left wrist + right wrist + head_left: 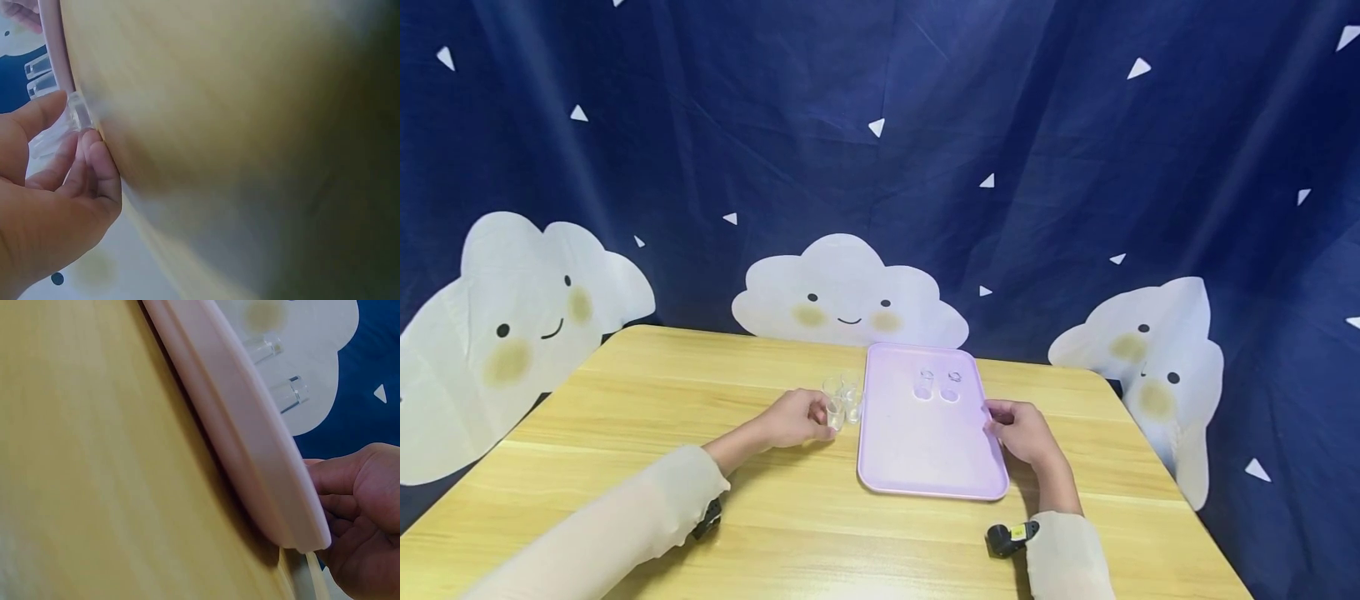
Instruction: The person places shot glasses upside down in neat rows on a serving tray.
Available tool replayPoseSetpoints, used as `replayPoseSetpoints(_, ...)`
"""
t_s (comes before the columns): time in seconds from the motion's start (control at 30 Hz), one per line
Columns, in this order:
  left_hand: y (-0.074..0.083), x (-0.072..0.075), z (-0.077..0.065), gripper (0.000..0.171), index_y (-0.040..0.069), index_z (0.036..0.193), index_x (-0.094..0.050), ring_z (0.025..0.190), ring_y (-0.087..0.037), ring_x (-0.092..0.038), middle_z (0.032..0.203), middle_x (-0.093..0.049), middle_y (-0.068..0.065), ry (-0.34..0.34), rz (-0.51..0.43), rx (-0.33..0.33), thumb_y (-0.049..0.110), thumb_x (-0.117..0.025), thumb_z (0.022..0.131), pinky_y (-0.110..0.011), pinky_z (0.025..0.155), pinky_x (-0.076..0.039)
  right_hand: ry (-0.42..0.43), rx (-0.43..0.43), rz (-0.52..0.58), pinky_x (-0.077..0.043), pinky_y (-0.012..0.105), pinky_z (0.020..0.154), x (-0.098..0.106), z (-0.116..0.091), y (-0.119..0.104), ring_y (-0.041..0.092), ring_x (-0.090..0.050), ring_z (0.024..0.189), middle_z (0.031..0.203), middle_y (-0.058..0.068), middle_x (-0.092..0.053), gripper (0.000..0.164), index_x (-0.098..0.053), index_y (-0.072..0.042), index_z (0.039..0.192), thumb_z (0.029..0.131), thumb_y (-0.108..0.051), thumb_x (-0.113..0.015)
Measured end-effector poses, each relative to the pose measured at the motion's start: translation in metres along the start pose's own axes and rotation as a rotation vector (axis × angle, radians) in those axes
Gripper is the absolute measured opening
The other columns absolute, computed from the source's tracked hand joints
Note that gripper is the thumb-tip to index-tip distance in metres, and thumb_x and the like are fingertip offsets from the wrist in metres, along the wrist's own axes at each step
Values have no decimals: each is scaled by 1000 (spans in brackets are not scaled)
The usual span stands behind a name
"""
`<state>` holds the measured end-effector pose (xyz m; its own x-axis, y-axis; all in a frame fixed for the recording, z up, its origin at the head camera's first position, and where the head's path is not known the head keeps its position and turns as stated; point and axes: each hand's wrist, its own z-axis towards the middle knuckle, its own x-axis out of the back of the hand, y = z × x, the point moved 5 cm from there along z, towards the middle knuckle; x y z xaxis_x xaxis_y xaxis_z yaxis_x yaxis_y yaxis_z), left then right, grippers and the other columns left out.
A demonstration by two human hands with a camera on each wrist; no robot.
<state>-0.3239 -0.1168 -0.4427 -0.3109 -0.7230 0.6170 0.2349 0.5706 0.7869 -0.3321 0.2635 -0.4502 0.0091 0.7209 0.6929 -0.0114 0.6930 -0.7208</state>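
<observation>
Just left of the lilac tray (925,450), my left hand (796,418) pinches a small clear glass (836,415) between thumb and fingers. The left wrist view shows the thumb (49,111) at one side of that glass (80,111) and the fingertips at the other. Several more clear glasses (850,385) stand close around it by the tray's left rim. Two clear glasses (951,390) stand upright on the far part of the tray. At the tray's right rim, my right hand (1022,429) grips the edge, its fingers partly hidden behind the rim in the right wrist view.
Under everything lies a light wood table (760,517) with rounded far corners. A dark blue curtain (820,167) with smiling clouds hangs right behind it. A black wrist camera (1009,538) sits by the right sleeve.
</observation>
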Motion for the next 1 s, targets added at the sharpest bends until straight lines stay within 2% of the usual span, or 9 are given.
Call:
replayPoseSetpoints(0.07, 1, -2, 0, 33, 0, 108, -66, 74, -15, -58, 85, -63, -2, -6, -12, -2, 10, -84, 82, -28, 65, -51, -2, -1, 0, -54, 49, 97, 0, 0, 0, 29, -64, 105, 120, 19, -70, 40, -64, 1, 135, 95, -2, -64)
replayPoseSetpoints(0.23, 3, -5, 1, 32, 2, 106, -68, 75, -15, -57, 85, -63, -2, -7, -7, -11, 10, -85, 80, -28, 69, -50, -1, -4, 0, -54, 49, 97, 0, 0, 2, 29, -64, 106, 120, 18, -70, 39, -64, 1, 135, 95, -2, -65)
replayPoseSetpoints(0.47, 6, -9, 3, 32, 4, 109, -68, 76, -16, -60, 87, -66, -1, -34, -7, -14, 8, -84, 82, -31, 68, -54, 18, 75, -34, -53, 51, 96, 1, -1, -3, 33, -67, 107, 116, 21, -72, 38, -66, 5, 130, 92, -2, -66)
replayPoseSetpoints(0.73, 7, -8, 3, 25, 7, 102, -69, 75, -14, -61, 86, -66, 0, -57, 34, -85, 11, -84, 83, -31, 67, -54, 13, 52, -26, -54, 49, 95, 1, 0, -2, 30, -65, 103, 116, 19, -72, 39, -66, 3, 132, 93, -2, -66)
replayPoseSetpoints(1.0, 17, -5, 2, 27, 8, 104, -70, 85, -13, -65, 92, -70, 1, -72, 82, -136, 18, -84, 83, -35, 81, -56, 6, 37, -22, -54, 49, 95, 2, -1, -2, 29, -65, 103, 117, 20, -71, 39, -65, 4, 132, 94, -1, -66)
